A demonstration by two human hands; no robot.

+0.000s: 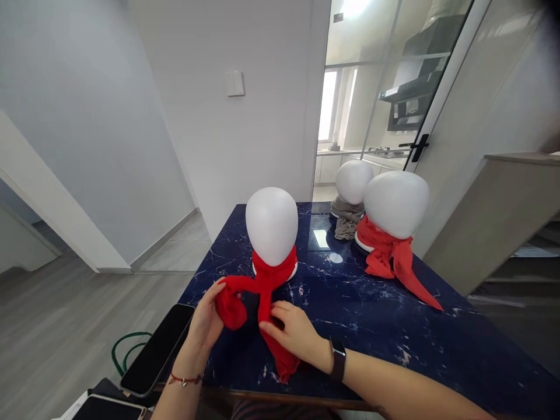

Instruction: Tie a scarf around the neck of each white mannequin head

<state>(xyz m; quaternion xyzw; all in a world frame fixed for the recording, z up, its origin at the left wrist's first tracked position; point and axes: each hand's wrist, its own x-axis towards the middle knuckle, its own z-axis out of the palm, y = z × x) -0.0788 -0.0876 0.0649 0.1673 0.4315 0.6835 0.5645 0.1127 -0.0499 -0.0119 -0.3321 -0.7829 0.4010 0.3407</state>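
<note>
A white foam mannequin head [271,224] stands on a dark blue marble table [371,326], with a red scarf [266,277] wrapped round its neck. My left hand [205,321] is closed on the bunched left end of the scarf. My right hand [297,332] pinches the scarf's other end, which hangs down toward the table's near edge. A watch sits on my right wrist and a red cord bracelet on my left.
Two more white heads stand at the back right: one [396,204] with a red scarf, one [353,181] with a grey scarf. A black phone [160,347] lies on the table's left corner. A glass door [394,87] opens onto a kitchen.
</note>
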